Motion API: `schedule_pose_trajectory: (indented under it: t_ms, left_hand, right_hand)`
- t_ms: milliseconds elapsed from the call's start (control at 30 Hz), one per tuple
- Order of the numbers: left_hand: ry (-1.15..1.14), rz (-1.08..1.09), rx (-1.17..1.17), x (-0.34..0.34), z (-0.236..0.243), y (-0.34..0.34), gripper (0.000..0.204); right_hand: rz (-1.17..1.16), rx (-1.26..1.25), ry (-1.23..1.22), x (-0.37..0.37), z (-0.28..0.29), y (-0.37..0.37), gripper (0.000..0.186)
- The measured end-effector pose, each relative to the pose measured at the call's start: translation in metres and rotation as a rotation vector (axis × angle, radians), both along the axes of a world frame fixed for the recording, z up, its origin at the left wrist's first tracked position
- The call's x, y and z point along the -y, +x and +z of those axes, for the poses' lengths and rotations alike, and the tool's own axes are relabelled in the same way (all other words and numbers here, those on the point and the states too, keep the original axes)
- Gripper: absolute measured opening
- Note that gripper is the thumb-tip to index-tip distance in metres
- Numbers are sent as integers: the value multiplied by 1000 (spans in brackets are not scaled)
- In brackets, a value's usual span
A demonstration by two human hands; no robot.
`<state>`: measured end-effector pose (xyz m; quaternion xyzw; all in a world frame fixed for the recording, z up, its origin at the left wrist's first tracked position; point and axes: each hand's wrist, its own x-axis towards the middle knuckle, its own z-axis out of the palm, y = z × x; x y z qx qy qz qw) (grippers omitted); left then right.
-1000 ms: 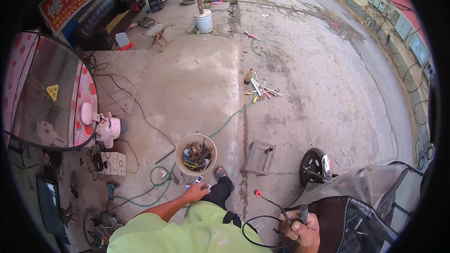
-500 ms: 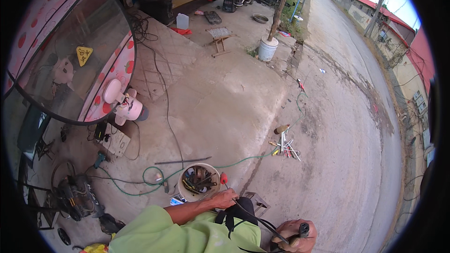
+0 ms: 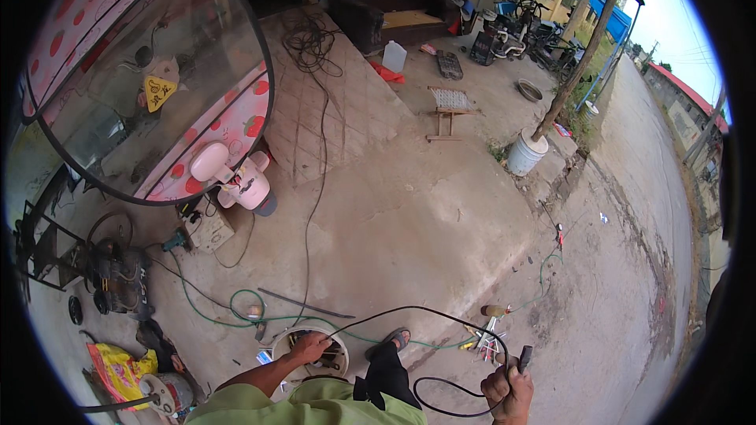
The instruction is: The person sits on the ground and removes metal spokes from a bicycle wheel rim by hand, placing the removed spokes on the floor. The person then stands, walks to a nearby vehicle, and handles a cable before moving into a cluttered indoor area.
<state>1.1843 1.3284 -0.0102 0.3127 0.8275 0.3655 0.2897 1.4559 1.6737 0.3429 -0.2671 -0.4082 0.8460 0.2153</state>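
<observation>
My left hand (image 3: pixel 310 347) is closed over a white bucket (image 3: pixel 344 356) holding several tools, which it partly hides. A black cable (image 3: pixel 417 308) leaves its fingers and arcs across to the right. My right hand (image 3: pixel 508 390) is wrapped round the same cable near the lower right, where a loop hangs beside it. A thick black end piece (image 3: pixel 525 358), like a plug or connector, sticks up from that fist. Whether the left fingers also grip a tool inside the bucket is hidden.
Loose wrenches and other hand tools (image 3: pixel 490 344) lie right of my sandalled foot (image 3: pixel 400 338). A green hose (image 3: pixel 370 338) crosses the ground behind the bucket. Further off are a small stool (image 3: pixel 451 102) and a white planter bucket (image 3: pixel 526 153). A strawberry-patterned vehicle with a pink seat (image 3: pixel 250 189) stands left.
My left hand has moved left to the bucket, and the red-handled piece beside it is out of sight. The cable now arcs high between my hands. The view has turned right-to-left, showing more ground on the left.
</observation>
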Motion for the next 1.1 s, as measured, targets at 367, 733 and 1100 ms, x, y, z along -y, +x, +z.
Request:
schedule_pose_trajectory:
  t_ms: [367, 733, 1100]
  left_hand:
    - [73, 407, 539, -206, 98, -50, 31]
    - [563, 439, 579, -340, 254, -127, 26]
    - [544, 433, 647, -398, 286, -304, 24]
  right_hand:
    - [223, 534, 94, -182, -148, -86, 31]
    - [685, 81, 669, -187, -125, -330, 15]
    - [876, 123, 562, -229, -82, -496, 19]
